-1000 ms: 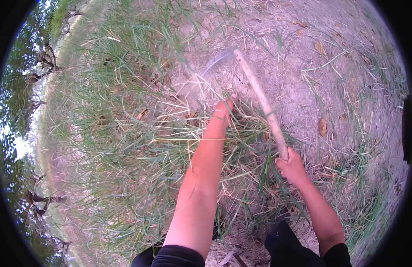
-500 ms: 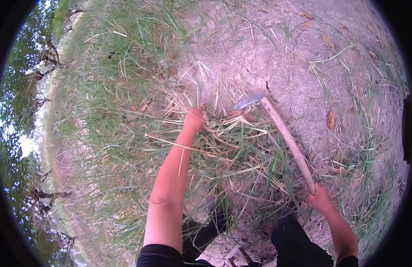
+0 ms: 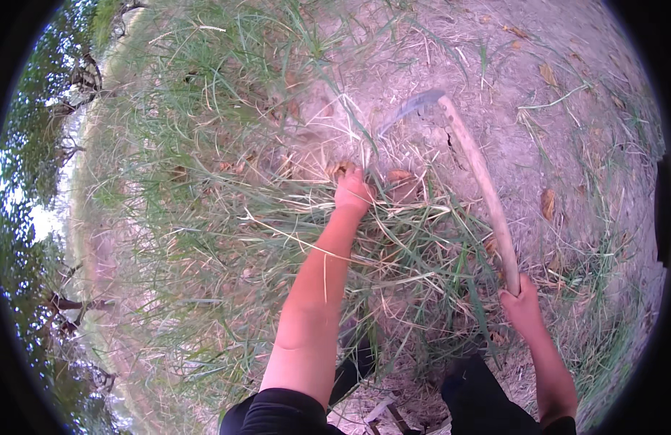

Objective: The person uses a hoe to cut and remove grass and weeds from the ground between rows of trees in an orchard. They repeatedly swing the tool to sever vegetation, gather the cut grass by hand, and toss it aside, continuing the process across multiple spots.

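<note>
My right hand [image 3: 522,301] is wrapped round the lower end of a long wooden handle. It belongs to a sickle [image 3: 483,177] with a curved grey blade, slightly blurred, at the far end. The blade points left and lies beyond my left hand, apart from it. My left hand [image 3: 354,191] reaches forward into the grass with its fingers closed on grass stems; the fingertips are partly hidden among the stalks. Cut grass [image 3: 415,246], green and straw-coloured, lies in a loose heap beside and below this hand. A brown dry leaf [image 3: 402,176] sits just right of it.
Tall green grass [image 3: 205,145] covers the left side. Pale dry soil [image 3: 524,138] with straw bits and a few brown leaves stretches to the right. My dark-trousered leg [image 3: 480,395] is at the bottom, near a small wooden piece [image 3: 397,417]. Trees [image 3: 42,145] stand at the left edge.
My left hand has moved right over the heap. The sickle has shifted away from me, its blade now farther from the grass heap, and my right hand has moved slightly forward.
</note>
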The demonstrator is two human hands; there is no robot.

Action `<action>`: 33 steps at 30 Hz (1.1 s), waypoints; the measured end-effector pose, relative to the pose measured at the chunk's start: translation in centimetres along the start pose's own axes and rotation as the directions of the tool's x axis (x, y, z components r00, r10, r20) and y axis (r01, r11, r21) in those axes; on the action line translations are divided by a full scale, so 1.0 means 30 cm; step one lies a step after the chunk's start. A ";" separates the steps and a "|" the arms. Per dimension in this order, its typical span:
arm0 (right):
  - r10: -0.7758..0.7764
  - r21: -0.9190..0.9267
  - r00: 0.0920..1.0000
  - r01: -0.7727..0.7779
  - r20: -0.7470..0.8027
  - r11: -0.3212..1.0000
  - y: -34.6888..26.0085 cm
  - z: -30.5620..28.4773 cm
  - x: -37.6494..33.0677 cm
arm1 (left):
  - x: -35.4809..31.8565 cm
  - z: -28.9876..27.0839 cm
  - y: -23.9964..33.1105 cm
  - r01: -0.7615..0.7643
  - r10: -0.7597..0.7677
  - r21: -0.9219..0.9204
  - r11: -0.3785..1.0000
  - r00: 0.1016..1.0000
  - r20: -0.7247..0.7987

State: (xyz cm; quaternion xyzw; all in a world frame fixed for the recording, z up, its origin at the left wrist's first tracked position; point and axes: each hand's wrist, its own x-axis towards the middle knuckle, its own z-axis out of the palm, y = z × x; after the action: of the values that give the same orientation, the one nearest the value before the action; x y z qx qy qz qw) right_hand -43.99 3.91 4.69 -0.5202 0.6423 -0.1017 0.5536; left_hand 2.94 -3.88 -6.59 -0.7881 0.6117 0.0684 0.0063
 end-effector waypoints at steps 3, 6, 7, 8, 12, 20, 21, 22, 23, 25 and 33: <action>-0.024 0.140 1.000 0.027 -0.020 0.990 -0.158 0.069 0.056 | -0.029 -0.001 0.005 0.156 -0.139 -0.032 0.987 0.944 0.300; 0.058 0.226 0.998 -0.061 0.021 0.972 -0.295 0.123 0.099 | -0.102 -0.160 0.106 0.269 -0.252 0.019 0.963 0.872 0.419; 0.027 0.253 0.999 -0.038 0.046 0.967 -0.304 0.148 0.100 | -0.135 -0.156 0.097 0.302 -0.282 0.022 0.953 0.860 0.425; -0.005 0.279 0.998 -0.015 0.070 0.960 -0.304 0.183 0.110 | -0.170 -0.153 0.088 0.334 -0.311 0.023 0.942 0.847 0.430; -0.159 -0.293 0.982 0.181 0.098 0.939 -0.144 0.178 0.091 | -0.275 -0.159 0.056 0.416 -0.373 -0.021 0.909 0.835 0.405; 0.192 -0.112 0.958 -0.171 0.213 0.979 -0.038 0.081 -0.090 | -0.256 -0.054 -0.103 0.277 -0.300 -0.212 0.937 0.950 -0.084; 0.105 -0.097 0.978 -0.088 0.181 0.991 -0.027 0.090 -0.076 | -0.226 -0.029 -0.105 0.402 -0.407 -0.251 0.880 0.913 0.034; 0.024 -0.087 0.990 -0.011 0.141 0.996 0.005 0.101 -0.047 | -0.192 -0.036 -0.071 0.518 -0.492 -0.275 0.810 0.856 0.163; -0.058 -0.080 0.993 0.066 0.101 0.995 0.025 0.103 -0.030 | -0.169 -0.046 -0.041 0.574 -0.518 -0.217 0.790 0.813 0.266; -0.067 -0.029 0.995 0.069 0.072 0.997 -0.065 0.129 0.011 | -0.159 -0.048 -0.027 0.599 -0.507 -0.172 0.782 0.772 0.383; 0.096 0.019 0.975 -0.102 0.200 0.995 -0.228 0.196 0.022 | -0.192 -0.134 -0.093 0.371 -0.259 -0.101 0.923 0.793 0.552</action>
State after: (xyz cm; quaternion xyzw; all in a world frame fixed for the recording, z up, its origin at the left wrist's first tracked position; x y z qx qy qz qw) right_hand -35.29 3.00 6.96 -0.4868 0.6074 -0.0309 0.6270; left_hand 4.63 1.98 -2.16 -0.8260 0.4350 0.3427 0.1046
